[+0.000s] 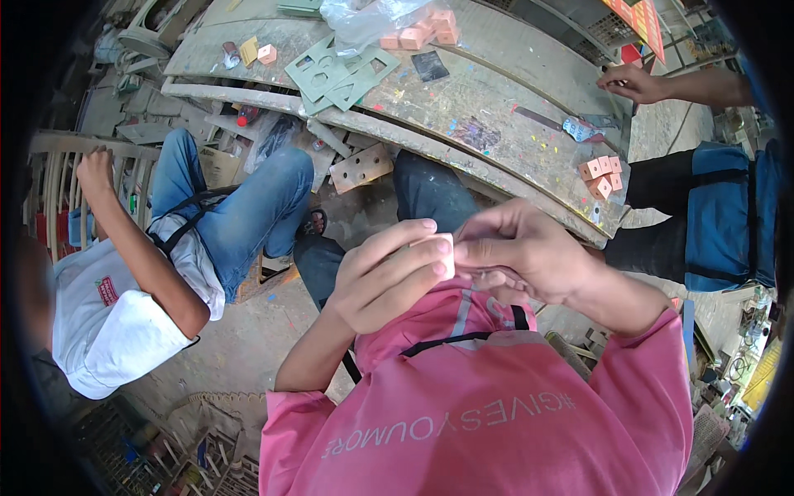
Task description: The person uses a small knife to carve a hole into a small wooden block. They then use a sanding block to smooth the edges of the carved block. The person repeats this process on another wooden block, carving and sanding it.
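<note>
In front of my pink shirt, my left hand is closed round a small pale pink block. Its fingers cover most of the block, and only one end face shows. My right hand meets that end with thumb and fingertips pinched together. It is slightly blurred, and whatever lies between its fingertips is too small or hidden to name. On the right end of the workbench stands a small group of similar pink blocks with dark dots or holes.
Green cut-out template sheets lie on the bench beside a clear plastic bag and more pink blocks. A seated person is at my left. Another person's hand reaches over the bench's right end. A holed wooden board sits below.
</note>
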### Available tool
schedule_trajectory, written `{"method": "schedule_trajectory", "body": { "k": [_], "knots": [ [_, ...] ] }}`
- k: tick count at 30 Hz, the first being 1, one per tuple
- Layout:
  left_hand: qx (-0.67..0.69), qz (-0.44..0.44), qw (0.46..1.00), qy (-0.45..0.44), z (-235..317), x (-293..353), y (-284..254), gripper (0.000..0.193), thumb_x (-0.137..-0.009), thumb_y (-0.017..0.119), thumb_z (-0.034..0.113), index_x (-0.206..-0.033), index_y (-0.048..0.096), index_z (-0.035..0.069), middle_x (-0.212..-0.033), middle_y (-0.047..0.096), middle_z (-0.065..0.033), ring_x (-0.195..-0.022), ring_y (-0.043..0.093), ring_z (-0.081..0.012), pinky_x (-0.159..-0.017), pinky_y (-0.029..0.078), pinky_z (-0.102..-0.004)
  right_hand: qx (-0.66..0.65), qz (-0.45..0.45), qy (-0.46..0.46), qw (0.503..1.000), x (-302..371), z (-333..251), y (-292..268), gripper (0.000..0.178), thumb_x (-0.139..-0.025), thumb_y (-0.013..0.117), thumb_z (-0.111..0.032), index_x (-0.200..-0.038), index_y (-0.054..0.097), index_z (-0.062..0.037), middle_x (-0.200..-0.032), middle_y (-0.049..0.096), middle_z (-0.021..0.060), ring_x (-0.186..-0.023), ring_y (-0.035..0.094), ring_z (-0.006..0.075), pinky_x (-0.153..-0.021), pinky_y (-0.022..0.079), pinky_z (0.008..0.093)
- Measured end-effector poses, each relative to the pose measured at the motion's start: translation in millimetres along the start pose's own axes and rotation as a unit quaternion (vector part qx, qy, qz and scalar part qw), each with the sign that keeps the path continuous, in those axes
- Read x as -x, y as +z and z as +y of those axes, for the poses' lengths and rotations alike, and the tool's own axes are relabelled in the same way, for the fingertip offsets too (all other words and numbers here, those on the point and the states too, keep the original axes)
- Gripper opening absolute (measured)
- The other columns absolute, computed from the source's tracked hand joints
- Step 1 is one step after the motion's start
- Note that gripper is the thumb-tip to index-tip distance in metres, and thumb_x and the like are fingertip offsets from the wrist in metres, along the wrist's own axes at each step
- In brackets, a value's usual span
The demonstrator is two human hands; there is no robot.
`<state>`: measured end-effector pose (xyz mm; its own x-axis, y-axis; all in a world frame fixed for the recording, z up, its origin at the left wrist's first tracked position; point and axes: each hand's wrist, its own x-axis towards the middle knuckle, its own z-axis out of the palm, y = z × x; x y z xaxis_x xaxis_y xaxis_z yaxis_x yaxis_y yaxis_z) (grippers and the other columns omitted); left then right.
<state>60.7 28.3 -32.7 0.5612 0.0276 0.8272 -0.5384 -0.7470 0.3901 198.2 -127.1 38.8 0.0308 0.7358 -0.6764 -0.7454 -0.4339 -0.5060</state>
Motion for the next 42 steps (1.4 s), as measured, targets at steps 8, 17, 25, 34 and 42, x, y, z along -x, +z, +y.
{"method": "schedule_trajectory", "body": {
  "k": [8,17,25,34,42],
  "knots": [
    [0.360,0.151,0.890,-0.236,17.5,10.0,18.1,0.045,-0.079,0.068,-0.011,-0.118,0.049,-0.003,-0.117,0.057,-0.0247,-0.108,0.062,-0.0363,-0.081,0.057,-0.0402,0.133,0.089,-0.301,0.940,25.3,-15.6,-2.9,0.011,-0.090,0.063,-0.008,-0.090,0.061,0.0029,-0.077,0.059,0.0061,-0.059,0.051,0.0068,-0.045,0.037,0.0227],
    [0.360,0.118,0.879,-0.289,30.2,2.8,8.9,0.048,-0.081,0.068,-0.006,-0.124,0.047,-0.006,-0.118,0.056,-0.0235,-0.097,0.064,-0.0216,-0.076,0.057,-0.0287,0.464,0.061,-0.558,0.686,10.5,3.8,8.7,0.012,-0.082,0.067,-0.001,-0.091,0.064,0.0060,-0.086,0.064,0.0174,-0.071,0.064,0.0225,-0.061,0.050,0.0289],
    [0.310,0.090,0.873,-0.365,42.1,-6.5,-2.8,0.045,-0.077,0.073,-0.005,-0.118,0.054,-0.009,-0.106,0.063,-0.0218,-0.092,0.065,-0.0213,-0.077,0.053,-0.0266,0.554,0.047,-0.612,0.562,-5.0,15.3,2.1,0.016,-0.078,0.060,0.009,-0.094,0.062,0.0102,-0.085,0.063,0.0213,-0.070,0.065,0.0276,-0.062,0.054,0.0315],
    [0.019,0.027,0.998,-0.063,18.5,-8.0,-0.1,0.030,-0.071,0.069,-0.007,-0.099,0.062,-0.004,-0.100,0.067,-0.0177,-0.090,0.065,-0.0314,-0.075,0.057,-0.0371,0.130,0.013,-0.099,0.986,12.2,-6.5,13.7,0.010,-0.092,0.061,-0.004,-0.086,0.062,0.0037,-0.060,0.050,-0.0001,-0.050,0.042,0.0045,-0.040,0.031,0.0226],
    [0.047,0.001,0.994,-0.103,13.8,-2.8,-5.3,0.033,-0.070,0.071,-0.008,-0.102,0.062,-0.004,-0.100,0.067,-0.0153,-0.089,0.065,-0.0291,-0.075,0.055,-0.0366,0.183,0.032,-0.122,0.975,12.8,-2.1,19.5,0.010,-0.091,0.061,-0.003,-0.086,0.061,0.0059,-0.059,0.050,0.0029,-0.047,0.045,0.0102,-0.041,0.035,0.0254]
  ]
}}
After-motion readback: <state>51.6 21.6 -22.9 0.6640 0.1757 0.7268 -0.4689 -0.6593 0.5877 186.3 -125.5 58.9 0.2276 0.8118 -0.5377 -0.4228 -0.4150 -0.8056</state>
